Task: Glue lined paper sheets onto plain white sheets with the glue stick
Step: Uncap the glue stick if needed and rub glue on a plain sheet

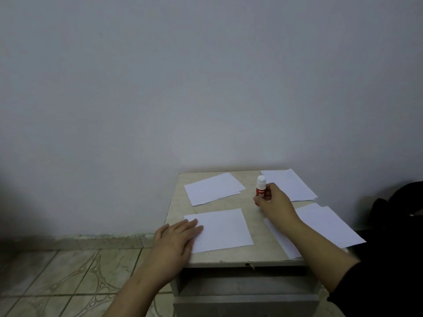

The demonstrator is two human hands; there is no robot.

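Observation:
A white sheet [225,228] lies at the front of the small table [180,202]. My left hand [175,242] rests flat on its left edge with the fingers straight. A glue stick [260,187] with a white cap and red label stands upright near the table's middle. My right hand [273,201] grips its lower body. More paper lies in three stacks: back left [214,188], back right [289,184] and front right [325,225]. Lines on any sheet are too faint to tell.
The table stands against a plain wall [206,88] and has an open shelf [245,284] below its top. Tiled floor [68,275] spreads to the left. A dark object [398,202] sits to the table's right.

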